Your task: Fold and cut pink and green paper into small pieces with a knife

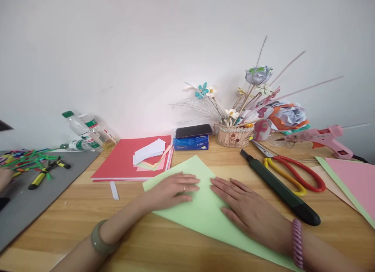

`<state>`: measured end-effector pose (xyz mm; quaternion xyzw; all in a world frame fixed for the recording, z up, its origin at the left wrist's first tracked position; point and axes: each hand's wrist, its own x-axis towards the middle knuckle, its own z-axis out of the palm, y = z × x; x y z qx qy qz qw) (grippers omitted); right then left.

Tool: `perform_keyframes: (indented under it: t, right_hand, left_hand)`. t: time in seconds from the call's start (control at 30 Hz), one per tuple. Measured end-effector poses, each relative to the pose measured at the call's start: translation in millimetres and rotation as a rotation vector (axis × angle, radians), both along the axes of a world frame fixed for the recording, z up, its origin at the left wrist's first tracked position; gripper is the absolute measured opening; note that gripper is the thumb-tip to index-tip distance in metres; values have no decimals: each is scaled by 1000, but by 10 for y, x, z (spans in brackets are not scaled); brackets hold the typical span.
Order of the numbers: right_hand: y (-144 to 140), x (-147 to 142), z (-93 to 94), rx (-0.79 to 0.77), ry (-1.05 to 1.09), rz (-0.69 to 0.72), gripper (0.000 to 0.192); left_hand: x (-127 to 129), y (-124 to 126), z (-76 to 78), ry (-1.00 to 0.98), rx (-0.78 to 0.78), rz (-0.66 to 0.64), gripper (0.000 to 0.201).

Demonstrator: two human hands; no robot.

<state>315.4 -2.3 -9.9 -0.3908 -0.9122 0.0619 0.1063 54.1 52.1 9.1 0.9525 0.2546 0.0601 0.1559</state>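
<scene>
While two hands (172, 190) (249, 209) press, one green sheet (202, 213) lies flat.

Two plastic bottles (83, 133), one pair of scissors (290, 170), one glue gun (325, 138)

Plain white wall (146, 49), light wooden table (146, 240), grey mat (26, 201) at left, soft daylight

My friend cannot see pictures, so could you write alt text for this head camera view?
Both hands, left hand and right hand, press flat on a light green paper sheet on a wooden table. Scissors, a dark utility knife and a pink glue gun lie to the right.
</scene>
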Motion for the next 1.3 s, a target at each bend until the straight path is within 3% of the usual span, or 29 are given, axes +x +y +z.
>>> perform_keyframes:
  t: [0.2,0.37,0.53,0.73,1.07,1.3]
  right_hand:
    - [71,53,-1,59,-35,50,47]
    - [241,127,39,130,-75,146,41]
    - [148,-46,-25,243,-82,43,39]
    - [-45,-246,-187,352,-40,-89,50]
    - [-63,-230,-164,481,-35,-25,54]
    - [-18,-244,-159,542,-98,-12,58]
  left_hand:
    - [139,26,38,24,69,-13,42]
    - [212,-88,111,122,135,64,45]
    - [249,-71,159,173,175,78,37]
    - [252,77,85,150,197,85,32]
    - [227,124,-21,273,272,177,35]
    - [250,115,-32,359,306,158,43]
